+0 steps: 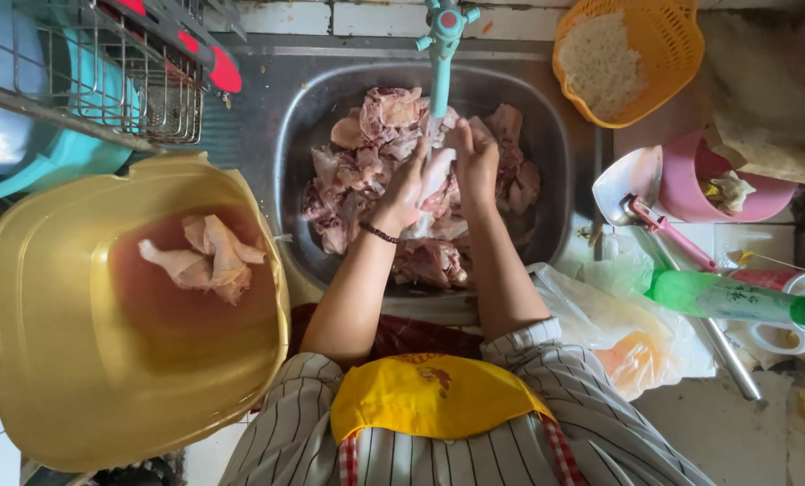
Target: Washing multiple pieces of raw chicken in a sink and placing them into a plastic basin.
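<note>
Both my grips close on one chicken piece, left hand and right hand equally near, under the tap at the sink middle.

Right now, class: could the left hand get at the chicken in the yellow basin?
Probably yes: the left hand is busy with meat at the sink, but the yellow basin beside it is open-topped, its chicken uncovered.

Meat fills the sink, under the tap. Both hands meet over it, holding one piece. Left of the sink sits a basin with pieces in liquid; a rack lies behind it. Right of the sink lie a bag and a bottle.
</note>
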